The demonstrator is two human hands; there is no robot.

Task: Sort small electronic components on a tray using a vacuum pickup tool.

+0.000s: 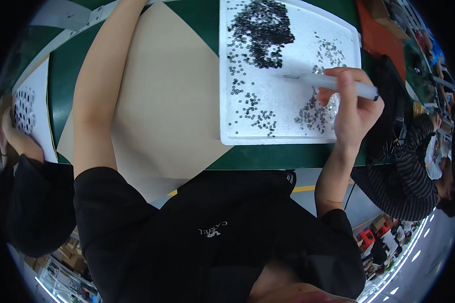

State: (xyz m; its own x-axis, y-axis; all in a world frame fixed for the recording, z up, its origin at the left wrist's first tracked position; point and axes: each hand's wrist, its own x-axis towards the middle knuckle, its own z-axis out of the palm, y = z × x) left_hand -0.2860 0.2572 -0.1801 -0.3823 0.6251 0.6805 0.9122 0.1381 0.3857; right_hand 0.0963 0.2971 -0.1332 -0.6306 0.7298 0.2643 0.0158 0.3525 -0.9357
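Observation:
My right hand (356, 103) is closed around a white pen-shaped tool (333, 83) with a dark end cap. Its thin tip (290, 77) hovers over or touches a white foam tray (288, 137); I cannot tell which. On the tray a dense heap of small black ring-shaped parts (263, 30) lies at the far side. Looser rings (258, 113) are scattered along the left, and greyer ones (311, 118) lie near my right hand, which partly hides a shiny clear patch (333, 103). My left forearm reaches across brown board, with its hand beyond the upper edge.
A large sheet of brown board (172, 91) lies on the green table (268, 157) left of the tray. At far left another person's hand (7, 126) is by a white sheet with dark pieces (25, 111). A dark bag (384, 106) and a person in stripes (414, 161) are at right.

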